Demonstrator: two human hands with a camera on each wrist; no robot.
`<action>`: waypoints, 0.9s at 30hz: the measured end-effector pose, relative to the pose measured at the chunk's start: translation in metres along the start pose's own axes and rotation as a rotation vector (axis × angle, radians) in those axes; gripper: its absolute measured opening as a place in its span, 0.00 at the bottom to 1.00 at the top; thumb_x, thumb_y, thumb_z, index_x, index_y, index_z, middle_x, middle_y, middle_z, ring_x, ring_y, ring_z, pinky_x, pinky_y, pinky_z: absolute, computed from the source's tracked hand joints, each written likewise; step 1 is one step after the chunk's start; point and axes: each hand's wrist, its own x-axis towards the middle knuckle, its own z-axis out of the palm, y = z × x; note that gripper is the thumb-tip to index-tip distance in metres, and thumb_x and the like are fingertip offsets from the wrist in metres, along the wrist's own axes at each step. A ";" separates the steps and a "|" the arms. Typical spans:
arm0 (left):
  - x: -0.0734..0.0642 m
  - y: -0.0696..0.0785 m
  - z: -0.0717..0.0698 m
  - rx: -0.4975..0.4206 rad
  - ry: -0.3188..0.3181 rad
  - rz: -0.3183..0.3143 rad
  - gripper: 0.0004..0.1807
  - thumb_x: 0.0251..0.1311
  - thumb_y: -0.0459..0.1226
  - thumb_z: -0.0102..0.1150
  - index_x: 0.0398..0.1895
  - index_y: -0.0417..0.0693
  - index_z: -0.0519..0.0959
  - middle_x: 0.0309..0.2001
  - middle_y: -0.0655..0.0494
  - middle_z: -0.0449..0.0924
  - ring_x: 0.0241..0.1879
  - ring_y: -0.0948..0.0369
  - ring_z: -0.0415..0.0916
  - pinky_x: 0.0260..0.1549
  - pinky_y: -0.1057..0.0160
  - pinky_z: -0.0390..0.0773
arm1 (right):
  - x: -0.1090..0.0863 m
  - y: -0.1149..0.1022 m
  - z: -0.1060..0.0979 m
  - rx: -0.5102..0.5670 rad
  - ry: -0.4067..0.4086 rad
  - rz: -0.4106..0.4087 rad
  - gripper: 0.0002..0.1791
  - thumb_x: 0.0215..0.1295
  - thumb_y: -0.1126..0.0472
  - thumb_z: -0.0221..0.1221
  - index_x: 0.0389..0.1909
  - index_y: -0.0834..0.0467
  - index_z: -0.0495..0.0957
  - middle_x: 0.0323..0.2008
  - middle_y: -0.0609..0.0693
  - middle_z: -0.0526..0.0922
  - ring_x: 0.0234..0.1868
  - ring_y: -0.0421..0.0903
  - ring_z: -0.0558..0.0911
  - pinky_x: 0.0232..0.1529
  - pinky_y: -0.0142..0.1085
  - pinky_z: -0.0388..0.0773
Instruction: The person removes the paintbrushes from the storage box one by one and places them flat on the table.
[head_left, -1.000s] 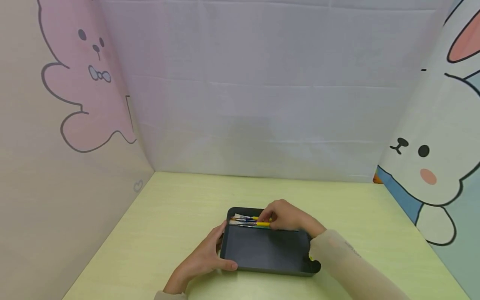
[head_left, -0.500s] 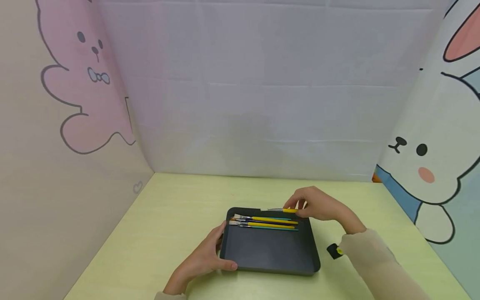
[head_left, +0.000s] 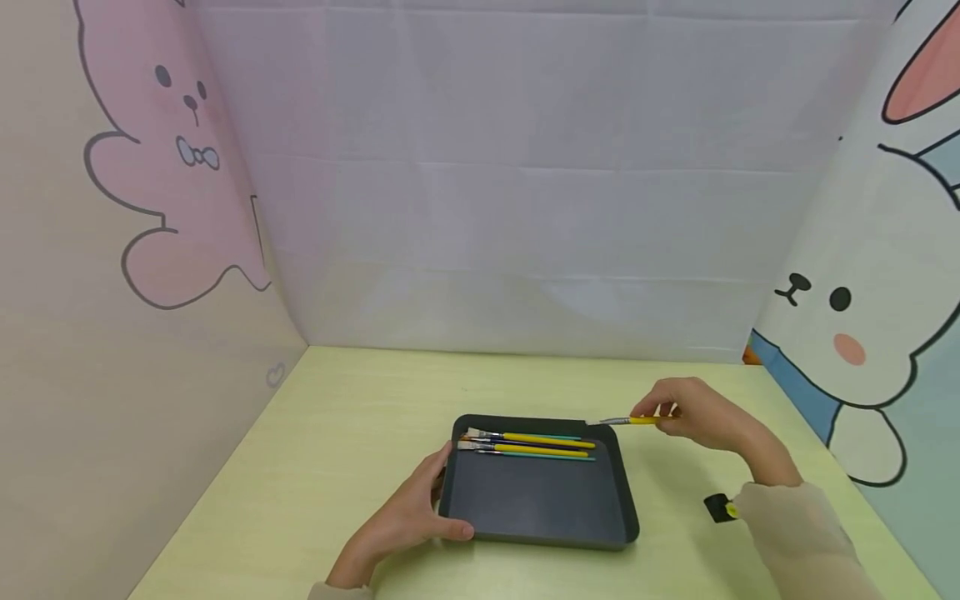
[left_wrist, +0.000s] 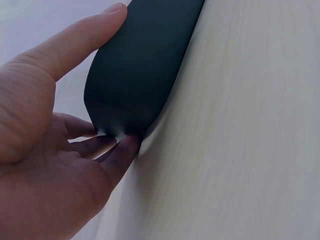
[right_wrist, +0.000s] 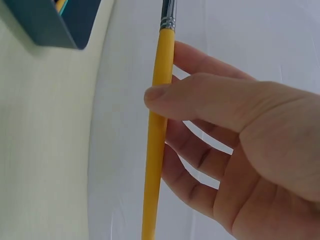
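My right hand (head_left: 697, 412) pinches a paintbrush (head_left: 642, 421) by its yellow handle, thumb on one side and fingers on the other. The brush lies nearly level, its bristles pointing left over the far right corner of a dark grey tray (head_left: 536, 504). In the right wrist view the brush's metal ferrule (right_wrist: 169, 15) shows at the top. My left hand (head_left: 416, 504) grips the tray's near left corner; its thumb lies along the front and the fingertips are against the left side. Several paintbrushes (head_left: 547, 441) with yellow, teal and dark handles lie side by side in the tray's far half.
The pale yellow table (head_left: 360, 400) extends around the tray. A white cloth (head_left: 480, 183) rises at the back, with a pink printed side wall (head_left: 180, 167) on the left and a rabbit print (head_left: 847, 367) on the right. A small black-and-yellow piece (head_left: 720, 507) shows by the right sleeve.
My right hand has lifted a yellow paintbrush from the group in the tray and carried it right, past the tray's far right corner. The left hand and tray have stayed in place.
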 end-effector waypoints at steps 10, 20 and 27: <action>0.002 -0.005 -0.001 -0.022 0.003 -0.011 0.73 0.50 0.45 0.87 0.88 0.44 0.40 0.84 0.38 0.47 0.76 0.44 0.64 0.69 0.45 0.69 | -0.016 0.025 0.005 -0.108 0.095 0.044 0.19 0.61 0.77 0.69 0.48 0.55 0.91 0.41 0.43 0.87 0.39 0.41 0.83 0.40 0.35 0.82; 0.003 -0.007 0.000 -0.019 0.001 -0.015 0.73 0.50 0.47 0.86 0.88 0.45 0.40 0.84 0.38 0.46 0.77 0.44 0.62 0.71 0.42 0.66 | -0.024 0.043 0.010 -0.188 0.155 0.110 0.19 0.60 0.77 0.69 0.46 0.53 0.92 0.38 0.41 0.86 0.38 0.42 0.83 0.39 0.37 0.82; 0.004 -0.007 -0.001 -0.009 0.005 -0.022 0.73 0.50 0.47 0.87 0.88 0.44 0.40 0.84 0.38 0.46 0.77 0.43 0.62 0.71 0.42 0.66 | -0.029 0.051 0.012 -0.207 0.184 0.123 0.19 0.58 0.78 0.70 0.45 0.55 0.92 0.38 0.42 0.87 0.37 0.43 0.83 0.37 0.37 0.82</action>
